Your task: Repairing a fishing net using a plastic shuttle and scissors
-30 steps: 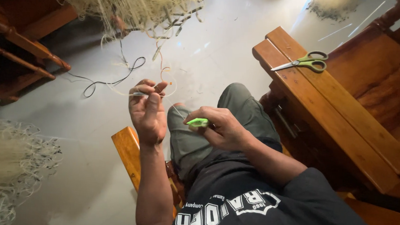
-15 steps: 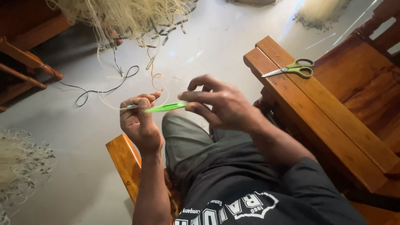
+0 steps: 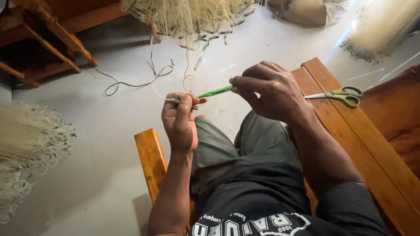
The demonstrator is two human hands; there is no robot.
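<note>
A pale grey smooth floor (image 3: 98, 141) lies under a seated person, with wooden furniture on both sides. The left hand (image 3: 180, 121) is curled shut, thumb and forefinger pinching pale thin line at the tip of one slim green plastic netting needle (image 3: 215, 91), whose other end the right hand (image 3: 271, 90) grips in closed fingertips, so the needle spans the gap between both hands above the knees. Farther out lie one pair of green-handled scissors (image 3: 338, 95) on the brown wooden bench (image 3: 385, 160) just right of the right hand, one dark cord (image 3: 135, 80) on the floor, and three heaps of cream fishing net (image 3: 187, 6).
</note>
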